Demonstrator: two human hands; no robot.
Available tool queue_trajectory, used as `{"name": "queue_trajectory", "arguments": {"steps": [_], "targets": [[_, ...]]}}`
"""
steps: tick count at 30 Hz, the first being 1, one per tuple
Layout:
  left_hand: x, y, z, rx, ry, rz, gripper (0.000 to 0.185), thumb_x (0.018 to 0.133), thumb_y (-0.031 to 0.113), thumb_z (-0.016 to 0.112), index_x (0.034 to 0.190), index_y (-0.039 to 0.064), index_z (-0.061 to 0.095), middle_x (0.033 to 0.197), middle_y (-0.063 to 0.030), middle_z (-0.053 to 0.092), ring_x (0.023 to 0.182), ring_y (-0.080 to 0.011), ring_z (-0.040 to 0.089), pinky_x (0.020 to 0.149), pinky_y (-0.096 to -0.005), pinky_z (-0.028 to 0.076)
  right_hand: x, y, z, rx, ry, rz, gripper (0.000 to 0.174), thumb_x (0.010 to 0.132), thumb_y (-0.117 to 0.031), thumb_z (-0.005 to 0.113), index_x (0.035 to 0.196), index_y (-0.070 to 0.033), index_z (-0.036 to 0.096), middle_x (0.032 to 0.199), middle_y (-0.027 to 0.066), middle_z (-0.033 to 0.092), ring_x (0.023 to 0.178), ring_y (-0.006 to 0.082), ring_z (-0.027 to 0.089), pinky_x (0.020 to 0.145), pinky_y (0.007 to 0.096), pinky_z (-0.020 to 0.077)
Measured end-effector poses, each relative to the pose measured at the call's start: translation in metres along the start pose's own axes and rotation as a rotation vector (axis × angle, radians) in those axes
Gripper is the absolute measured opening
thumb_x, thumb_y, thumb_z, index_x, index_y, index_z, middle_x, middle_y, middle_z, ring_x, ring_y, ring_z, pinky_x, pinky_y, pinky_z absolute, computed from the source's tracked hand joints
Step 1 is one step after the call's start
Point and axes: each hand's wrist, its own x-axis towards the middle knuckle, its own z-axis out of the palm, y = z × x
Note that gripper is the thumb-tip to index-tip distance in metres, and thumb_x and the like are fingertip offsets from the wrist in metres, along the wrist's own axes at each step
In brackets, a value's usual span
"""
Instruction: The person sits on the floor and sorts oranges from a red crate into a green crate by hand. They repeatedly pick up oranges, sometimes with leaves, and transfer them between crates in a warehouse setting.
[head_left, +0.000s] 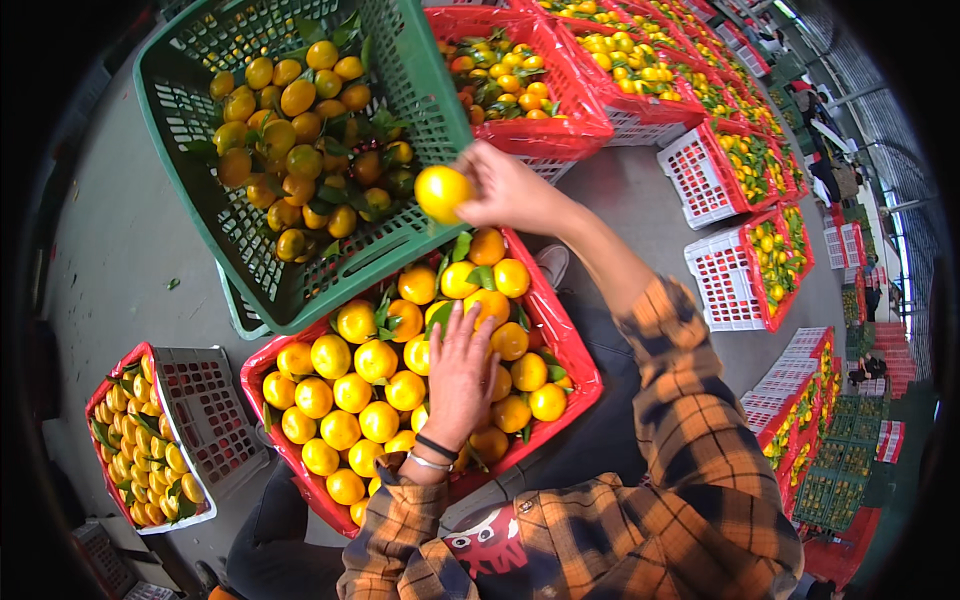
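Observation:
Between the fingertips of my right hand (499, 187) is a yellow-orange mandarin (442, 193), slightly blurred. It hovers where the rim of a green plastic crate (390, 259) meets the far side of a red-lined crate (559, 300). My left hand (459, 375) lies flat, fingers spread, on the mandarins in the red-lined crate, with a green leaf (441, 319) at its fingertips. Neat rows of mandarins (376, 360) fill that crate, some with leaves. Loose mandarins (300, 157) with leaves are heaped in the green crate.
A white crate of mandarins (146, 442) stands at the left on the grey floor (97, 262). More red-lined crates of fruit (525, 82) line the far side. White crates (712, 180) stand at the right. People (825, 169) are at the far right.

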Motion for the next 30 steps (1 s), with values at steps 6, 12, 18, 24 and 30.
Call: {"name": "queue_trajectory", "arguments": {"steps": [6, 12, 18, 24, 30], "targets": [[0.004, 0.022, 0.05, 0.177, -0.14, -0.006, 0.069, 0.084, 0.038, 0.072, 0.142, 0.008, 0.047, 0.162, -0.0097, 0.028, 0.153, -0.0272, 0.02, 0.12, -0.0617, 0.01, -0.182, 0.018, 0.001, -0.183, 0.097, 0.357, 0.06, 0.07, -0.012, 0.089, 0.116, -0.003, 0.052, 0.101, 0.0106, 0.068, 0.091, 0.0155, 0.066, 0.081, 0.0309, 0.0545], [0.005, 0.02, 0.048, 0.18, -0.029, 0.011, 0.051, 0.082, 0.026, 0.074, 0.129, 0.014, 0.056, 0.158, -0.0099, 0.035, 0.15, -0.0291, 0.026, 0.118, -0.0635, 0.014, -0.196, 0.057, 0.021, -0.537, 0.025, -0.002, 0.068, 0.072, -0.017, 0.084, 0.131, -0.003, 0.053, 0.115, 0.0184, 0.063, 0.105, 0.0357, 0.063, 0.092, 0.0408, 0.0518], [0.001, 0.016, 0.049, 0.167, -0.016, 0.004, 0.048, 0.082, 0.025, 0.073, 0.126, 0.013, 0.058, 0.155, -0.01, 0.037, 0.15, -0.0301, 0.026, 0.118, -0.0642, 0.015, -0.188, 0.041, 0.033, -0.934, 0.013, -0.026, 0.051, 0.067, -0.022, 0.085, 0.108, -0.004, 0.062, 0.109, 0.013, 0.055, 0.106, 0.0307, 0.053, 0.089, 0.0422, 0.0441], [0.001, 0.017, 0.048, 0.164, -0.013, -0.007, 0.044, 0.082, 0.021, 0.071, 0.124, 0.013, 0.059, 0.154, -0.0109, 0.04, 0.148, -0.0317, 0.031, 0.118, -0.0639, 0.015, -0.193, 0.042, 0.044, -1.031, 0.026, 0.021, 0.046, 0.068, -0.024, 0.085, 0.1, -0.003, 0.061, 0.11, 0.0134, 0.053, 0.107, 0.0296, 0.051, 0.088, 0.042, 0.0424], [0.003, 0.021, 0.059, 0.236, -0.048, -0.035, 0.069, 0.082, 0.027, 0.072, 0.145, 0.018, 0.047, 0.157, -0.009, 0.038, 0.149, -0.0266, 0.03, 0.119, -0.0632, 0.016, -0.184, 0.038, 0.06, -1.026, 0.082, 0.155, 0.048, 0.068, -0.015, 0.082, 0.105, -0.001, 0.055, 0.108, 0.0172, 0.054, 0.104, 0.0328, 0.054, 0.088, 0.0433, 0.0448]]}}
